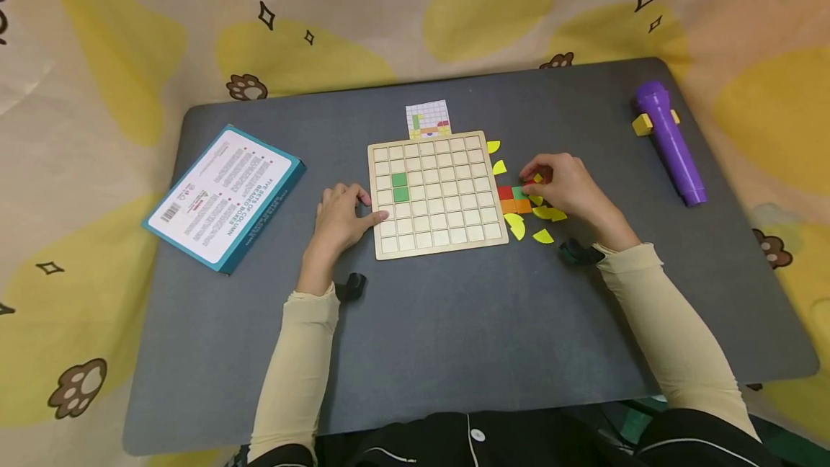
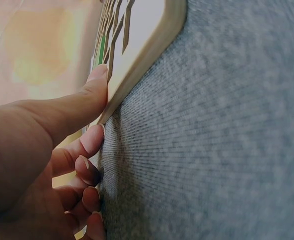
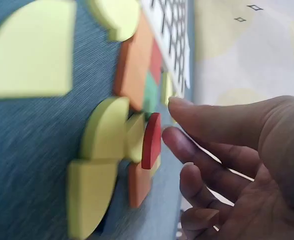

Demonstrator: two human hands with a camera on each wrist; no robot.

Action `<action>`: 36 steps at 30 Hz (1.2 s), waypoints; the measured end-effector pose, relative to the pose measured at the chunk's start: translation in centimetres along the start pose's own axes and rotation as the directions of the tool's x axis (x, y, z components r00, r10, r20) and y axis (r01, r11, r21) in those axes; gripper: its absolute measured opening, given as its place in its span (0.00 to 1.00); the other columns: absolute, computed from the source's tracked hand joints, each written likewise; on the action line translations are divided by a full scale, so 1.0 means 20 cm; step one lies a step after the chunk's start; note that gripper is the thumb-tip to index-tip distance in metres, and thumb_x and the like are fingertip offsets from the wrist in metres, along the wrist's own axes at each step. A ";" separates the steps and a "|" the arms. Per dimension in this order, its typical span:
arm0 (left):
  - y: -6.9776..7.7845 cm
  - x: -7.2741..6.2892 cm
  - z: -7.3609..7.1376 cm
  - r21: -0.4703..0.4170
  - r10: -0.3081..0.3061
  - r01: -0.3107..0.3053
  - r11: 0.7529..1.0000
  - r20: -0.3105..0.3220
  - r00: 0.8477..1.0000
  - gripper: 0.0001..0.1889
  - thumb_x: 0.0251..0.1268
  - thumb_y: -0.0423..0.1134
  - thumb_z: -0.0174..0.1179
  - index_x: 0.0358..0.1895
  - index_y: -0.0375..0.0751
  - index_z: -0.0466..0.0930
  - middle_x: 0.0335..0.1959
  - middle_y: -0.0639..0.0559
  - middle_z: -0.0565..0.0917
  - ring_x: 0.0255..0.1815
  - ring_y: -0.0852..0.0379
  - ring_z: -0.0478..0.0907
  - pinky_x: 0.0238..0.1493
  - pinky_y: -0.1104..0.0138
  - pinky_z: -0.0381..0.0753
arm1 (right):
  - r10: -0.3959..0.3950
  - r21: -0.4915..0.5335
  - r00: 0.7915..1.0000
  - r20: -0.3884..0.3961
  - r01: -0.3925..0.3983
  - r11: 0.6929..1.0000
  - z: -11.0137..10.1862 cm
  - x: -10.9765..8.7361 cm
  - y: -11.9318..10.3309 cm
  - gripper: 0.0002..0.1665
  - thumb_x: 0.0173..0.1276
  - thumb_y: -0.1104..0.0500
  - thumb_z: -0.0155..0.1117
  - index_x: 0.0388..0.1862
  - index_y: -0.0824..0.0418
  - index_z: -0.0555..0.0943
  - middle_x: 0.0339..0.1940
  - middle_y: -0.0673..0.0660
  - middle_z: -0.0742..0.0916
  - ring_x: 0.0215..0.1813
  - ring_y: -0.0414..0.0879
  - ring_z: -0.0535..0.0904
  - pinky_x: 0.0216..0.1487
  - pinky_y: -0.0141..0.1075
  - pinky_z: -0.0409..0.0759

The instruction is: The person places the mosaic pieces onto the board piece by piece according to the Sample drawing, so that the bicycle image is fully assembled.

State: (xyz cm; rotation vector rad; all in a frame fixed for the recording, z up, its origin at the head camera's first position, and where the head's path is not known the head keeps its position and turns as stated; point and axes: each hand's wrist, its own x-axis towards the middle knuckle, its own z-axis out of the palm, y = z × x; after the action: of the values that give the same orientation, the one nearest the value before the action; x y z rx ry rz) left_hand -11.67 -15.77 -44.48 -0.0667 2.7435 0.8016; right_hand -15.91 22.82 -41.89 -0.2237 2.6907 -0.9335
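Observation:
A square wooden grid board (image 1: 441, 250) lies mid-table, with two green squares (image 1: 400, 194) in neighbouring cells of one column. My left hand (image 1: 340, 218) pinches the board's left edge, thumb on top and index finger against the side, as the left wrist view shows. Right of the board, my right hand (image 1: 570, 186) hovers over a loose pile of pieces. Its thumb and index finger are apart, with nothing between them, beside a red curved piece (image 3: 151, 141). Around it lie orange squares (image 1: 515, 205), a red square (image 1: 505, 193), a green square (image 3: 150, 92) and several yellow quarter-rounds (image 1: 543, 236).
A small printed pattern card (image 1: 428, 117) touches the board's far edge. On the left lies a blue-and-white box (image 1: 223, 197). A purple flashlight-shaped object (image 1: 674, 143) lies at the right, with yellow blocks (image 1: 643, 125) beside it. Patterned cloth hangs behind the grey table (image 1: 454, 337).

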 end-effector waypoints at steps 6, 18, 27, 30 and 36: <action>0.00 0.00 0.00 -0.001 0.000 0.000 1.000 0.001 1.000 0.22 0.71 0.55 0.70 0.49 0.41 0.76 0.48 0.42 0.71 0.54 0.42 0.62 0.55 0.51 0.60 | -0.035 -0.018 0.999 0.037 0.036 0.999 0.01 -0.02 0.06 0.16 0.71 0.63 0.74 0.55 0.66 0.87 0.54 0.68 0.85 0.52 0.61 0.73 0.51 0.48 0.70; 0.00 0.01 0.00 -0.007 -0.003 0.003 1.000 -0.001 1.000 0.22 0.71 0.55 0.70 0.49 0.42 0.76 0.48 0.42 0.71 0.55 0.42 0.62 0.55 0.52 0.59 | -0.067 -0.040 0.997 0.047 0.069 0.997 0.06 0.00 0.08 0.08 0.71 0.65 0.74 0.47 0.67 0.86 0.46 0.65 0.85 0.44 0.58 0.74 0.44 0.45 0.70; -0.01 0.01 0.00 -0.010 -0.002 0.002 1.000 -0.004 1.000 0.22 0.70 0.55 0.71 0.49 0.42 0.76 0.48 0.42 0.71 0.55 0.42 0.62 0.55 0.51 0.59 | -0.081 0.000 0.997 -0.010 0.081 0.997 0.05 0.01 0.00 0.06 0.70 0.65 0.75 0.42 0.64 0.86 0.37 0.62 0.86 0.37 0.54 0.73 0.37 0.40 0.69; -0.01 0.00 0.00 -0.005 0.003 -0.003 1.000 -0.001 1.000 0.22 0.71 0.56 0.70 0.49 0.42 0.76 0.49 0.42 0.71 0.55 0.42 0.62 0.55 0.51 0.59 | -0.105 0.018 0.993 -0.052 0.106 0.994 0.07 0.03 -0.04 0.05 0.71 0.64 0.74 0.41 0.63 0.86 0.36 0.62 0.87 0.34 0.53 0.73 0.34 0.39 0.68; -0.01 0.00 0.00 0.000 0.008 -0.008 1.000 0.005 1.000 0.22 0.71 0.56 0.70 0.49 0.42 0.75 0.49 0.42 0.71 0.54 0.42 0.61 0.54 0.51 0.59 | -0.126 0.071 0.988 -0.094 0.133 0.989 0.17 0.09 -0.20 0.05 0.70 0.62 0.76 0.40 0.62 0.88 0.35 0.60 0.88 0.33 0.53 0.73 0.35 0.39 0.68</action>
State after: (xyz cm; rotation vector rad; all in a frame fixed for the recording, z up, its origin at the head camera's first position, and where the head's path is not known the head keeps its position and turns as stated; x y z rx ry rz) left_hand -11.70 -15.87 -44.66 -0.0536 2.7408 0.8033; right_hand -16.29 17.34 -42.41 -0.3519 2.7419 -1.1073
